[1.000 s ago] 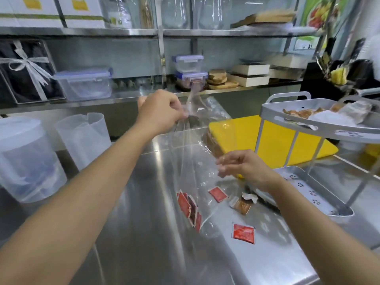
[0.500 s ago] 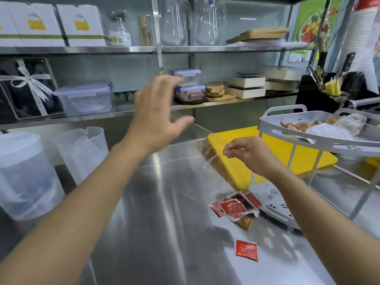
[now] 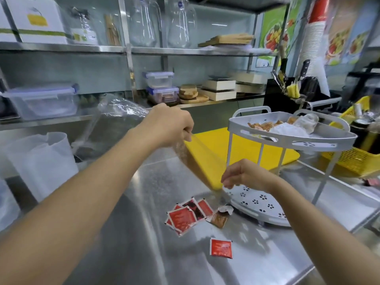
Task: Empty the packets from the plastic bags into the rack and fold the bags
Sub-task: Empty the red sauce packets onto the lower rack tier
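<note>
A clear plastic bag is stretched in the air between my hands. My left hand pinches its upper end, and loose film trails out to the left of that hand. My right hand pinches the lower end just above the counter. Below the bag, a small heap of red sauce packets lies on the steel counter with a brown packet beside it. One more red packet lies apart, nearer to me. The grey two-tier rack stands to the right, its top tier holding brown packets and crumpled bags.
A yellow cutting board lies behind the rack. White plastic jugs stand at the left. A yellow basket sits at the far right. Steel shelves behind carry lidded containers and boxes.
My left hand, open in the air half a second ago, now grips the bag's upper end. The packets have dropped out of the bag into a heap on the counter.
</note>
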A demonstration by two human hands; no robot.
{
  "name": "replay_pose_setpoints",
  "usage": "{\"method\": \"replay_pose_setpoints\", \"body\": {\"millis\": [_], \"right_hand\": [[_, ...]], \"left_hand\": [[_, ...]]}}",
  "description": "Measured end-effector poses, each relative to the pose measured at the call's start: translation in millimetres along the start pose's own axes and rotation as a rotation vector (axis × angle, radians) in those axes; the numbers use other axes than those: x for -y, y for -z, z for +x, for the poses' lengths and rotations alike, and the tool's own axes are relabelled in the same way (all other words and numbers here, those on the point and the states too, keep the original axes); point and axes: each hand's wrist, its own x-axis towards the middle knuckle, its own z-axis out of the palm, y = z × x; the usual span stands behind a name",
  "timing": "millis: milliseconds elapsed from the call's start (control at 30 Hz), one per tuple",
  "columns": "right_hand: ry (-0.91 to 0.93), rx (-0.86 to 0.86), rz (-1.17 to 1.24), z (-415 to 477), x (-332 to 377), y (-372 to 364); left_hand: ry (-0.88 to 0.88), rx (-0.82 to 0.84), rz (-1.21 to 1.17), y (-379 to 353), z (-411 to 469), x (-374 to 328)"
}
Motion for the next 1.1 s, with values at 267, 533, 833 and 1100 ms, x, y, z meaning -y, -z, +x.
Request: {"method": "replay_pose_setpoints", "body": {"millis": [267,533,833,1100], "right_hand": [[0.212,-0.633,-0.173,-2,10,5],[0.123,-0.624,-0.142,18,-12,-6],[-0.015,-0.66,0.252,-4,-43,-6],[-0.158,-0.922,0.361,-22,-77,23]], "left_hand": [[0.047,-0.089,0.165,25,-7,22],[0.098,-0.017,0.009,-23,-9,25],[0.112,-0.06,-0.112,-64,-3,-6],[0.282,-0.214,-0.507,-85,42,-63]]}}
